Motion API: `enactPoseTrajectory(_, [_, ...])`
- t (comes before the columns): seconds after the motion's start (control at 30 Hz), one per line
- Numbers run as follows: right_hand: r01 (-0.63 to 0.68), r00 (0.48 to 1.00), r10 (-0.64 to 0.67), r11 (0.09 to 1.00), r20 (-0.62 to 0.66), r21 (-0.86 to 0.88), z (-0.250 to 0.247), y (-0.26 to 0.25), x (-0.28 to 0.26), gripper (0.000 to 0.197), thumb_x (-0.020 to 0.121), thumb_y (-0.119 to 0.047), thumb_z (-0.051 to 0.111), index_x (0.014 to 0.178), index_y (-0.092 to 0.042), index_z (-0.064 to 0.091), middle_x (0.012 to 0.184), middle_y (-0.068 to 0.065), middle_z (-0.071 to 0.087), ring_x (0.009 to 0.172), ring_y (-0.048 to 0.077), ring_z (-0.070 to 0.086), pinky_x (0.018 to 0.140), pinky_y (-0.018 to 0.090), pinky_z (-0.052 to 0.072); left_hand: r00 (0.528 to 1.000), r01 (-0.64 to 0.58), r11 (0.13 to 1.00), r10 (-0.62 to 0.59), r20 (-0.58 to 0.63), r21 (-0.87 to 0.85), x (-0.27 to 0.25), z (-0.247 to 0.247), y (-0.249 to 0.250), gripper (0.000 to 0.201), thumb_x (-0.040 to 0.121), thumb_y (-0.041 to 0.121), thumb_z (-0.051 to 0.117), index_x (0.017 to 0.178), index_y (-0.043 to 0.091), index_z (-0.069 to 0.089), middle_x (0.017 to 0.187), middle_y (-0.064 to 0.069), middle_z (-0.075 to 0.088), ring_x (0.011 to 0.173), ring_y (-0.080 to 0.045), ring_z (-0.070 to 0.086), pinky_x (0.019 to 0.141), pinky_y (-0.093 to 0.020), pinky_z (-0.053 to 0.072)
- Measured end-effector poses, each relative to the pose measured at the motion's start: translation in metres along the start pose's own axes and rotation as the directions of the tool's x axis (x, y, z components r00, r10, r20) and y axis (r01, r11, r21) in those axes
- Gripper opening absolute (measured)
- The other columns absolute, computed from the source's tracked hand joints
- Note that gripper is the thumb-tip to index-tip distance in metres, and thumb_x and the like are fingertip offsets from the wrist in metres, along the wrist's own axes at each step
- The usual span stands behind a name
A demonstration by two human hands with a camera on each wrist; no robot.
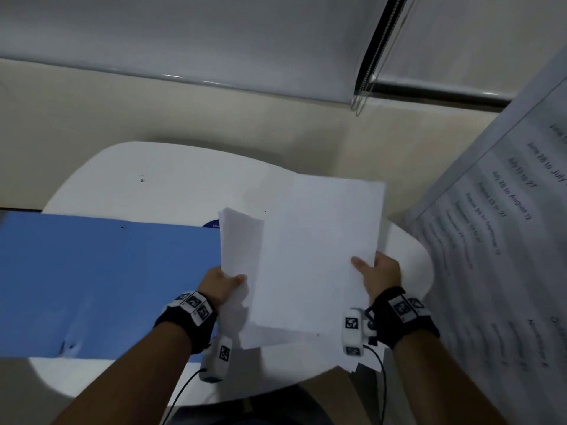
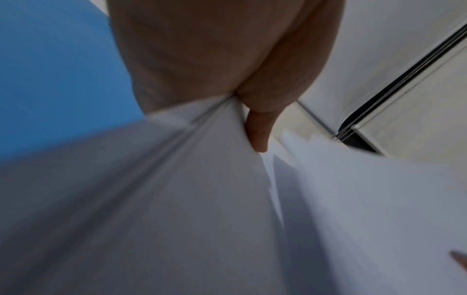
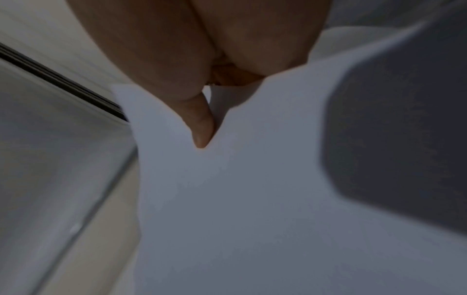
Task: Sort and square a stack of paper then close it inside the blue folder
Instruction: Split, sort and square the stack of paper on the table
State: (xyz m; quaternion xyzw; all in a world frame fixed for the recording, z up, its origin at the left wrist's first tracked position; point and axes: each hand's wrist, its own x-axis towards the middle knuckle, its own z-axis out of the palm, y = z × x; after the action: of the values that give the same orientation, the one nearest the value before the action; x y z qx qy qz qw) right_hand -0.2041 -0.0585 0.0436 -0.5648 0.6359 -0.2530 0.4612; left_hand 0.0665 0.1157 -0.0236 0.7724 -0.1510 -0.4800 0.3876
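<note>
Head view: your left hand and right hand each pinched white paper above the white table; the blue folder lay open at left, beige wall beyond. Left wrist view: thumb clamped sheets. Right wrist view: thumb pressed paper.

Our head view looks down toward twelve o'clock; both close wrist views share its paper.

blue folder cut off at left edge, both hands' fingers hidden under paper, printed sheet blurred
</note>
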Motion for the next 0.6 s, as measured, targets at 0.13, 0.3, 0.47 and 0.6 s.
enactPoseTrajectory(0.13, [-0.149,0.977,0.171,0.974,0.123,-0.173,0.035,0.048,0.005,0.031,0.089,-0.002,0.064,0.12,0.002,0.062,0.119,0.017,0.065,0.096,0.025,0.061,0.085,0.028,0.047,0.997,0.015,0.997,-0.009,-0.076,0.08,0.005,0.008,-0.005,0.031,0.092,0.019,0.067,0.119,0.002,0.067,0.119,-0.017,0.069,0.107,-0.034,0.065,0.095,-0.043,0.053])
enactPoseTrajectory(0.3, [-0.083,0.949,0.178,0.936,0.259,-0.342,0.064,0.058,0.004,0.034,0.094,-0.003,0.05,0.127,-0.001,0.057,0.124,0.018,0.063,0.109,0.032,0.061,0.09,0.029,0.047,0.985,-0.011,0.996,0.026,-0.172,0.087,0.004,0.019,-0.002,0.033,0.099,0.022,0.059,0.125,0.001,0.061,0.124,-0.016,0.066,0.099,-0.025,0.059,0.082,-0.029,0.043])
enactPoseTrajectory(0.47, [0.045,0.896,0.222,0.817,0.385,-0.575,0.11,0.054,-0.009,0.089,0.092,-0.042,0.058,0.155,-0.011,0.003,0.159,0.013,0.014,0.144,0.034,0.021,0.118,0.044,0.023,0.984,-0.005,0.985,0.035,-0.173,0.172,0.0,0.036,-0.002,0.044,0.094,0.016,0.067,0.131,0.001,0.049,0.129,-0.015,0.058,0.119,-0.031,0.057,0.092,-0.029,0.04])
enactPoseTrajectory(0.6, [-0.076,0.92,0.192,0.943,0.342,-0.325,0.109,0.051,-0.01,0.114,0.082,-0.042,0.073,0.153,-0.022,-0.015,0.162,0.008,0.002,0.149,0.029,0.012,0.119,0.045,0.019,0.981,-0.144,0.981,0.159,-0.112,0.132,-0.01,0.026,0.003,0.027,0.094,0.005,0.06,0.118,0.013,0.053,0.113,-0.006,0.065,0.104,-0.027,0.063,0.093,-0.034,0.048])
